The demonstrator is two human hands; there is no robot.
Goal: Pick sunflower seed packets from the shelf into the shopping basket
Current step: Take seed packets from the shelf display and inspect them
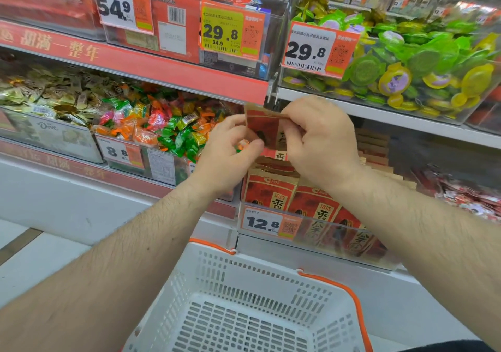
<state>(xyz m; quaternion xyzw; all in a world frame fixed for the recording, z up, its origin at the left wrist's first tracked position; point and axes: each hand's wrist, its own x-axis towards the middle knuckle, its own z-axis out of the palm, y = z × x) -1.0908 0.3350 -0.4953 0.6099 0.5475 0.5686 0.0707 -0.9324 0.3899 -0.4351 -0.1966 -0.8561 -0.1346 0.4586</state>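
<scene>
Both hands, left (227, 148) and right (320, 140), fingers pinched on one red packet (264, 128) above the white basket (244, 297).

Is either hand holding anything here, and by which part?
Both hands hold one red sunflower seed packet: the right hand pinches its top edge, the left hand its left side and lower edge.

A matt kraft-paper seed packet (264, 129) above a perforated white plastic basket (252, 305); glossy clear plastic bins (320, 235) front the shelf.
</scene>
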